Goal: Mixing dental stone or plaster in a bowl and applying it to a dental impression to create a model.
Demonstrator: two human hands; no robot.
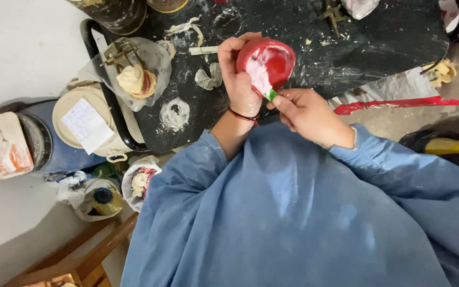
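Red bowl (268,61) sat cupped in the left hand (238,74) above the worktop (346,48); the right hand (306,114) just beside pinched a green-handled spatula (264,85) inside it.

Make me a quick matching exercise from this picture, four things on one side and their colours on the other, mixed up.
Things:
1. mixing bowl in the left hand
2. tool handle in the right hand
3. table top
4. sleeves

Colours:
A. blue
B. red
C. black
D. green

Pairs: 1-B, 2-D, 3-C, 4-A
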